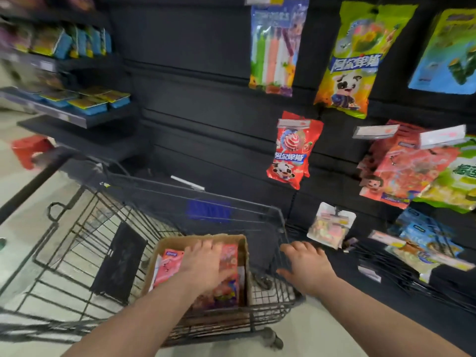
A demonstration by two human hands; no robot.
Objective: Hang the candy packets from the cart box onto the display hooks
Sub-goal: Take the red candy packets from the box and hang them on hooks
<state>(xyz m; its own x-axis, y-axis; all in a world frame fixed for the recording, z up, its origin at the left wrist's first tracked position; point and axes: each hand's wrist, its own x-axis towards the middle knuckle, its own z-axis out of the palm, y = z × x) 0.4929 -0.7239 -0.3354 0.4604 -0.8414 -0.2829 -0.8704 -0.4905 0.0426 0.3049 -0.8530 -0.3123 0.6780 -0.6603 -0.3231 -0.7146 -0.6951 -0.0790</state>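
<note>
Dark slotted wall panel [193, 99] behind, hung with glossy printed packets, a red one [293, 153] nearest; bare black wire hooks [396, 273] low on the right. Below, black wire cart [159, 185] on pale floor, with an open brown cardboard box [243, 256] in its near right corner. Candy packets [167, 266] lying flat and stacked inside the box: thin, crinkly film in pink and red. Left hand [203, 266] down in the box on top of them, fingers [203, 247] bent over the top packet; whether pinching it, not to be told. Right hand [306, 266] at the cart's right rim, fingers [296, 247] spread wide, holding nothing.

Likely step: picking one packet. Take a single packet by its stiff top header, not the slippery middle. Peel it off the stack without dragging its neighbours. Keep the header flat and upright, ready for threading onto a hook.
</note>
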